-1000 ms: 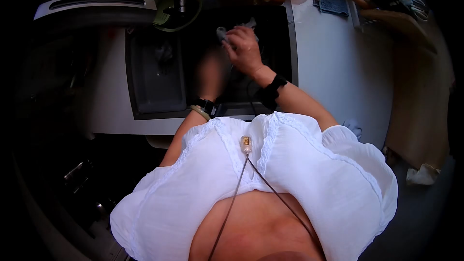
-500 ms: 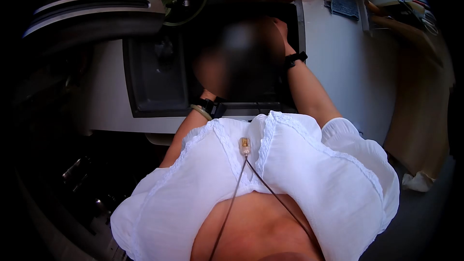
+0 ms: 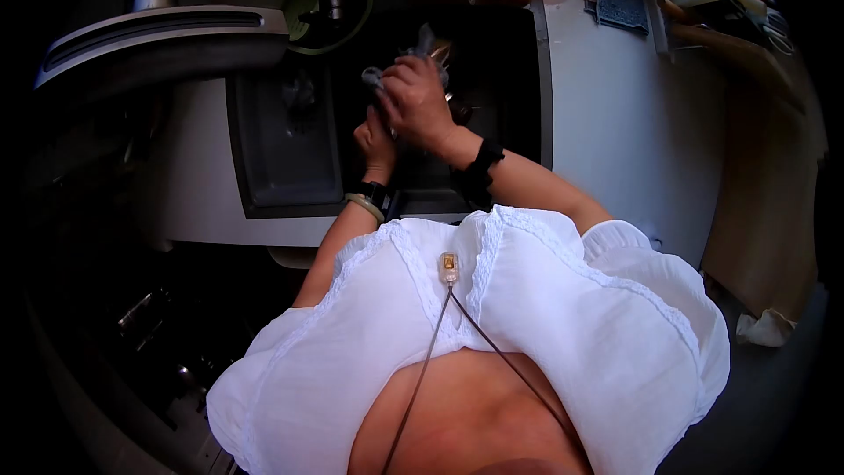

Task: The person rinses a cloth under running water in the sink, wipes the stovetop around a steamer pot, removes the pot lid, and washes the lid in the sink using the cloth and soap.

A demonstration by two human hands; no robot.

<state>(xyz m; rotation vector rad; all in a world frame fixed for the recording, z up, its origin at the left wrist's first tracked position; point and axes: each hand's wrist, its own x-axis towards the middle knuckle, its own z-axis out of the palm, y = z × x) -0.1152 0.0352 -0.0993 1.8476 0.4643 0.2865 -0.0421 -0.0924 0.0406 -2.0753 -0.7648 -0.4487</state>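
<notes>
Over the black rectangular sink basin (image 3: 544,105), we saw the bare right grip (image 3: 418,104) closed around a crumpled, translucent grey piece of material (image 3: 373,76), with ends of it poking out past the fingers. The bare left grip (image 3: 376,142) stood just below, its fingers pointing up toward the right one; whether it pinched something or merely steadied it, we could not tell. We judged a slip the likeliest fault: the material looked limp and possibly wet, and only a bunched part of it was held, so a loose end could have dragged or snagged on the small shiny item (image 3: 450,97) beside the right grip. A dull gold item (image 3: 440,51) showed near the material's far end, and a hard squeeze might have knocked it into the basin, where the dark bottom would have hidden it. With both grips so close together, we thought one could easily have got in the other's way. The black band (image 3: 490,157) on the right wrist and the black watch (image 3: 376,191) on the left were also near enough to catch any splashing water.
</notes>
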